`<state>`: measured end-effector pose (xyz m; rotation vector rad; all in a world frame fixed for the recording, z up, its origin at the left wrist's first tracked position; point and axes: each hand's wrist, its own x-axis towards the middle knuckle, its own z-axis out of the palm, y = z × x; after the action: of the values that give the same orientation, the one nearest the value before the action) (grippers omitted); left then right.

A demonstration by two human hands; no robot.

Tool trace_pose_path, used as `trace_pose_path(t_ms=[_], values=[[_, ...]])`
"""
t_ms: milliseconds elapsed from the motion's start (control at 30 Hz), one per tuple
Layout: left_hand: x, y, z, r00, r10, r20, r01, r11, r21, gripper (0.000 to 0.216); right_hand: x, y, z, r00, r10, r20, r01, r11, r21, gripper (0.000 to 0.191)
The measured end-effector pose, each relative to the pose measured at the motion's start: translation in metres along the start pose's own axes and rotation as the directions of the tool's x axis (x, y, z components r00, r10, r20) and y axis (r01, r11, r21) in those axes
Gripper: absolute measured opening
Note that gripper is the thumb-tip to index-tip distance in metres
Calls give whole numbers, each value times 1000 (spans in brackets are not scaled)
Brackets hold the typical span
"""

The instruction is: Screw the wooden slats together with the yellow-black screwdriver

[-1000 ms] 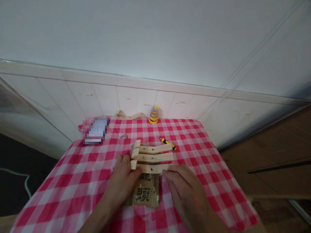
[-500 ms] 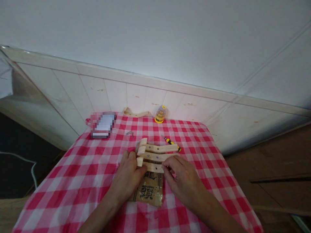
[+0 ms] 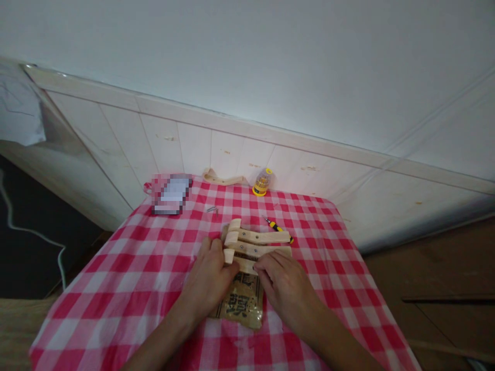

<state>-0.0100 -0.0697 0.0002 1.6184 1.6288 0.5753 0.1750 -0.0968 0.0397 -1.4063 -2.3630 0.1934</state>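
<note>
Three pale, curved wooden hook pieces lie side by side across a brown panel (image 3: 243,310) with dark characters on it. Small round metal screw heads show in the far piece (image 3: 273,237) and the middle piece (image 3: 255,250). My left hand (image 3: 211,281) is closed on the near hook piece (image 3: 244,265) and the panel's left edge, its thumb pressing the wood. The fingers of my right hand (image 3: 288,278) are pinched over a dark spot on that same piece, toward its right end. Whatever small thing is between them is hidden.
A yellow and black screwdriver (image 3: 275,227) lies behind the hook pieces. Several loose screws (image 3: 212,210), a blurred phone (image 3: 173,196), another wooden hook piece (image 3: 224,181) and a yellow-based bit case (image 3: 262,183) are farther back on the checked tablecloth (image 3: 154,288), near the white wall panelling (image 3: 195,149).
My right fingers have shifted slightly left along the near hook piece, onto its dark spot. My left hand keeps its hold. The whole view has shifted a little.
</note>
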Motion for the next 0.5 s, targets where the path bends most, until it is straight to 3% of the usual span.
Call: trace_pose_path(t_ms=[500], values=[[0,2,-3,999,-14,29,14,1000,10,21,2,0,4,999,5,43,-2,997,-82,19]])
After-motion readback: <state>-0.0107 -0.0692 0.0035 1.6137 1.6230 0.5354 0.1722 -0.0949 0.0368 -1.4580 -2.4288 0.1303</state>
